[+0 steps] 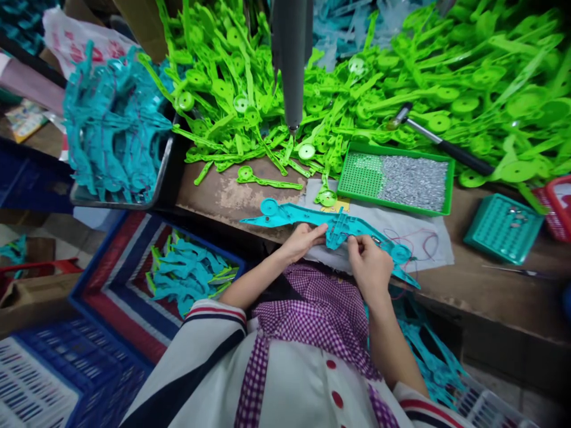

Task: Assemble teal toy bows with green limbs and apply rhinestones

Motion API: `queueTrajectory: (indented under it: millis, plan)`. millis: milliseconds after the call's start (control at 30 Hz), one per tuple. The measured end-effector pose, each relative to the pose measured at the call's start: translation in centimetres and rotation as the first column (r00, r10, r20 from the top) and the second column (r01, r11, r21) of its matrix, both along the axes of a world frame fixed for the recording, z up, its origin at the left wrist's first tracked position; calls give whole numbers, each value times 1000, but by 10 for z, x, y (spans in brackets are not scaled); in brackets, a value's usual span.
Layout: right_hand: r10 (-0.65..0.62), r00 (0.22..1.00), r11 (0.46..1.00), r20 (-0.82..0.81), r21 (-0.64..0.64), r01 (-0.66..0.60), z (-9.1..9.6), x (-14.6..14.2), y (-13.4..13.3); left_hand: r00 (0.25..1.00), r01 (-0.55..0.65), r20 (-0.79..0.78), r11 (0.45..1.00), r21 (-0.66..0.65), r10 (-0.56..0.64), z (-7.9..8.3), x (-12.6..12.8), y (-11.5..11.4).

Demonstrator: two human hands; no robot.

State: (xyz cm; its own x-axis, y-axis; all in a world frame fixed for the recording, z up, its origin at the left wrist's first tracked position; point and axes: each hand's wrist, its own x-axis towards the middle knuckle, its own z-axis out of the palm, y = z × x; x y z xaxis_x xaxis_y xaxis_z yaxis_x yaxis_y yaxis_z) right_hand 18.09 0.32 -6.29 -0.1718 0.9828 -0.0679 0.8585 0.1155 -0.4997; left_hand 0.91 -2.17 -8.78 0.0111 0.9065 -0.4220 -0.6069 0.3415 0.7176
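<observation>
With the left fingers (pixel 318 233), grips a long blue plastic part (pixel 341 223) beside its central block (pixel 334 239).
Has the right fingers (pixel 356 245) closed just right of that block, exact hold hidden; holds the long axis left to right across the body, with the right end slanting nearer, over white cloth (pixel 442 252) at the edge of the counter (pixel 209 199); has the right fingers closer to the red wire (pixel 423 241) looped beside that end, with a green tray (pixel 395 204) just beyond.
</observation>
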Motion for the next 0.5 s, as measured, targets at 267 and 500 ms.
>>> queueTrajectory:
  millis: [267,500]
  plan:
    - [194,933,978,303,-133,-160,27,-14,10,996,74,-61,996,41,-71,-7,-5,-1]
    - [219,976,975,-12,40,-218,10,6,0,992,-2,-125,1000,6,3,-15,-1,-3]
